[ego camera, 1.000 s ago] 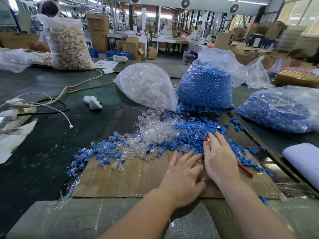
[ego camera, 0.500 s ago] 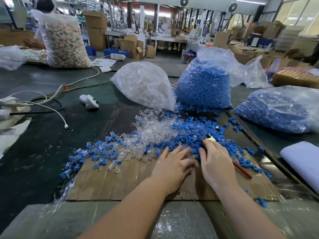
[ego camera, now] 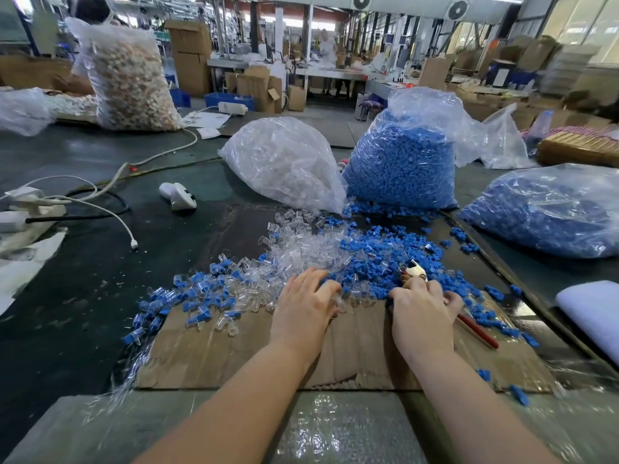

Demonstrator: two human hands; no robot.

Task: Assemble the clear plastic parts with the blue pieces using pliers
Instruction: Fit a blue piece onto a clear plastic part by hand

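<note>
Left hand (ego camera: 303, 304) fingers curled into small clear plastic parts (ego camera: 301, 252) on cardboard; whether one is pinched, cannot tell. Right hand (ego camera: 422, 309) clenched round red-handled metal pliers (ego camera: 413, 270). Beyond, small blue plastic pieces (ego camera: 375, 254) heaped: light, rigid, slippery; pinch singly by body.

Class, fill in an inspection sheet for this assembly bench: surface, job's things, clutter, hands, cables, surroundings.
Surface: dark bench with a cardboard sheet laid on it.
Job's things: clear parts and blue pieces heaped loose; red-handled pliers.
Clutter: bag of clear parts, two bags of blue pieces, white handheld device.
Hands: left hand reaches into the pile; right hand grips the pliers.
Cables: white cable across the bench.
Surroundings: cartons, another worker.
</note>
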